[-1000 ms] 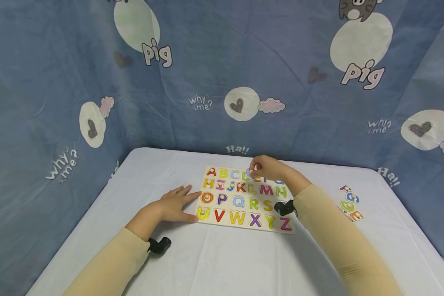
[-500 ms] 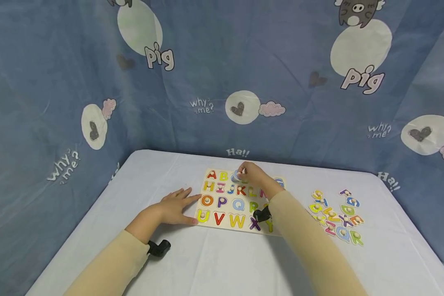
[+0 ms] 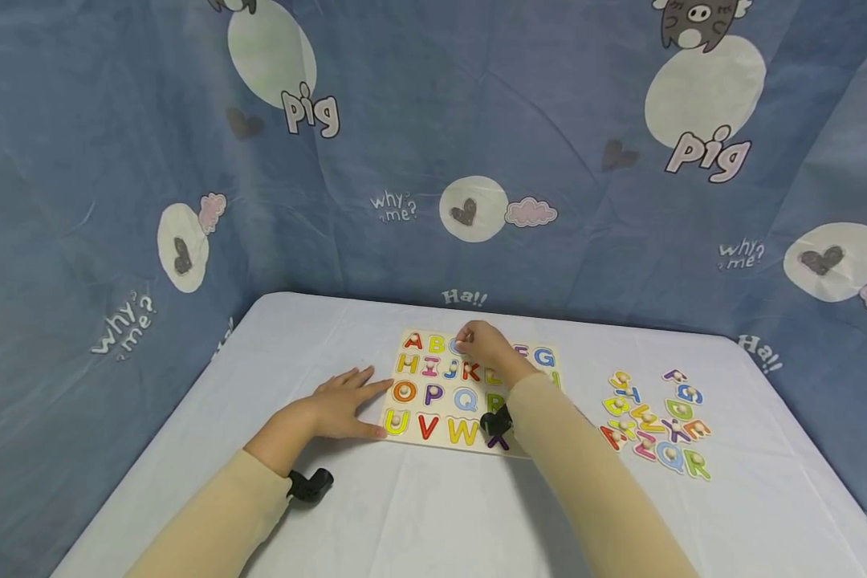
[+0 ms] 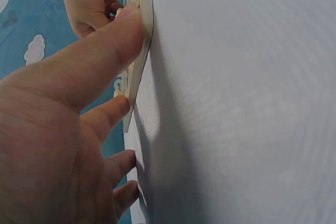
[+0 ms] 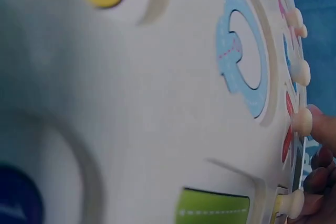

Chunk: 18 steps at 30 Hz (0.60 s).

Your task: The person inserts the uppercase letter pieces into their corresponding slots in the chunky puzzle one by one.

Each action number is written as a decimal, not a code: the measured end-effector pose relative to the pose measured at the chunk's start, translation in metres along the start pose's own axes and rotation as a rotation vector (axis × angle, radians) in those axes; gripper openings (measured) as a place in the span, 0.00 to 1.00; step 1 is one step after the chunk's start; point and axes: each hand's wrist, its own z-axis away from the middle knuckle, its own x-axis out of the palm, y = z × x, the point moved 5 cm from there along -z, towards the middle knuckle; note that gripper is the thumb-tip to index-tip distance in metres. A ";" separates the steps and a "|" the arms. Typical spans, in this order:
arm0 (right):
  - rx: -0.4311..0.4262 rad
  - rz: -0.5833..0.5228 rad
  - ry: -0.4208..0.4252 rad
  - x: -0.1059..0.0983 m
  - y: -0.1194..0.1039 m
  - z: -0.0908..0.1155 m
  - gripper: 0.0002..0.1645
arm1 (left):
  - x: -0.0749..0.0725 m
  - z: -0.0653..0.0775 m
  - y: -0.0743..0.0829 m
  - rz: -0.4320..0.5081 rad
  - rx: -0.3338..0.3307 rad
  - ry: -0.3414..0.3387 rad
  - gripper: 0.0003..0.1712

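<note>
The wooden alphabet puzzle board (image 3: 448, 409) lies flat on the white table, its letters in rows. My right hand (image 3: 487, 345) is at the top row, fingertips pinching a light-blue letter C puzzle piece (image 3: 455, 346) right at the C place; the fingers cover most of that piece. In the right wrist view only part of the right hand (image 5: 323, 140) shows, beyond several pegs. My left hand (image 3: 339, 404) lies spread at the board's left side. In the left wrist view its thumb (image 4: 128, 27) and index finger touch the board's edge, the other fingertips on the table.
Several loose letter pieces with pegs lie in a group right of the board, among them a green R (image 3: 696, 465), a blue Q (image 3: 670, 456) and a red A (image 3: 611, 437). A blue printed curtain (image 3: 376, 144) hangs behind the table (image 3: 433, 514).
My right hand has moved left along the top row with the letter C puzzle piece, from near D and E down to the C place. The left hand has stayed put.
</note>
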 end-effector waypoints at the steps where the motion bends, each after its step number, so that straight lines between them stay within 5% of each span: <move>1: 0.005 0.000 0.009 0.000 0.000 0.000 0.08 | 0.000 0.000 0.000 0.000 0.000 0.000 0.54; 11: 0.058 -0.046 0.022 0.002 0.005 0.000 0.08 | 0.002 0.001 -0.003 -0.004 0.000 -0.010 0.54; 18: -0.001 -0.013 0.041 -0.023 0.006 0.014 0.12 | 0.000 0.000 -0.001 -0.003 0.011 -0.010 0.54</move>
